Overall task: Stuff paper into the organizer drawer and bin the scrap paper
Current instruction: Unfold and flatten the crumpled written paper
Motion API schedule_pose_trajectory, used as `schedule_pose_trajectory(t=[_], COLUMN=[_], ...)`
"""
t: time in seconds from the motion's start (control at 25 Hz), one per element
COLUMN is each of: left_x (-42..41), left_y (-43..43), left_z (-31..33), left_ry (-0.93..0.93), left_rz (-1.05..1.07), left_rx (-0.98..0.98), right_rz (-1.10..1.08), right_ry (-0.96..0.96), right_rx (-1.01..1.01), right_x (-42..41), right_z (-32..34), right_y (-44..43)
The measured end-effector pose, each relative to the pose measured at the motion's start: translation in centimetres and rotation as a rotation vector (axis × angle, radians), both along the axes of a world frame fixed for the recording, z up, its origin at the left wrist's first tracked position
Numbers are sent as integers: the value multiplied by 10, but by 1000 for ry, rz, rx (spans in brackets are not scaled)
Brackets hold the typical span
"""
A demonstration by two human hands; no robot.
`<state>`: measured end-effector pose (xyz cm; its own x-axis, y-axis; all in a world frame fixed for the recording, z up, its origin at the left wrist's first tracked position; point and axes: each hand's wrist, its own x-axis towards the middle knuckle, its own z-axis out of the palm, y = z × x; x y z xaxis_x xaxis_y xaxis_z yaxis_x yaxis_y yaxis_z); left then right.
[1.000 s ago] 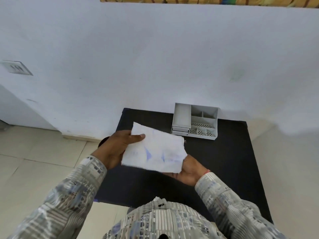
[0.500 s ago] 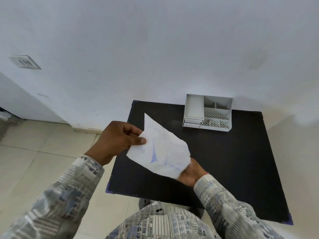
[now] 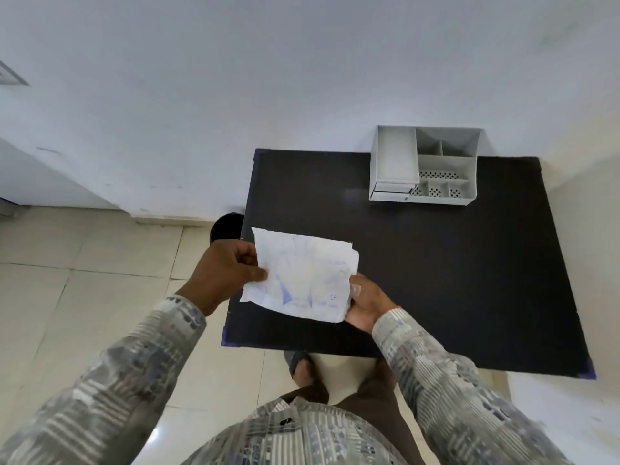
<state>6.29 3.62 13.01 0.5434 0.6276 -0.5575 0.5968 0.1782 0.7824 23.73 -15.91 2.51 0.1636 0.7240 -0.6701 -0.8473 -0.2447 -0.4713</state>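
- Nearest the camera, the person's left hand (image 3: 223,275) pinches the left edge of the paper (image 3: 302,276), thumb on top and fingers curled behind it.
- The right hand (image 3: 367,305) grips the sheet's lower right corner from beneath, thumb tip over the edge; the rest of its fingers are hidden, so how tightly it grips cannot be told.
- The paper is creased and ragged-edged with faint blue marks, held flat in the air between both hands above the near left part of the black surface (image 3: 453,280).
- The step in hand looks like readying the sheet: it seems far too wide for the drawer as it is, so the next move probably calls for folding or crumpling it smaller.
- Farther off, well apart from both hands, the white organizer (image 3: 424,166) stands at the far edge of the surface against the wall.
- Its drawer (image 3: 391,191) sits low on the left front, seemingly slightly open; reaching it means carrying the paper forward and right.
- A dark round shape (image 3: 228,226) on the floor beside the surface's left edge may be the bin.
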Motion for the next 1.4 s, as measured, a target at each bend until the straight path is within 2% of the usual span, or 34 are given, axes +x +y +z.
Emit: schedule_pose_trajectory(t=[0.12, 0.2, 0.32, 0.36, 0.44, 0.52, 0.64, 0.72, 0.8, 1.08, 1.2, 1.4], left_x=[-10, -19, -32, -34, -37, -39, -37, -33, -30, -27, -27, -28], left_y=[6, 5, -2, -4, -4, -8, -24, -29, -29, -19, -16, -11], left_z=[-40, -75, -126, -137, -155, -167, -171, -169, -164, -150, -152, -154], left_ry=[118, 209, 400, 444, 459, 461, 359, 291, 243, 217, 236, 257], left_rz=[-35, -13, -84, -37, 81, 99, 221, 295, 327, 282, 301, 273], left_rx=[29, -58, 13, 32, -11, -130, -254, -205, -126, -3, 8, 71], right_rz=[6, 56, 326, 425, 564, 690, 649, 500, 324, 167, 144, 145], right_ry=[-48, -184, -616, -725, -812, -866, -818, -756, -572, -270, -275, -416], right_rx=[-99, -265, -626, -713, -771, -790, -786, -771, -758, -694, -665, -667], right_x=[-5, -11, -15, -13, -8, -5, -5, -4, -3, 4, 5, 15], right_z=[-27, -45, -64, -71, -73, -76, -80, -82, -74, -73, -76, -83], right_y=[5, 7, 7, 2, -5, -10, -12, -10, -7, -10, -12, -23])
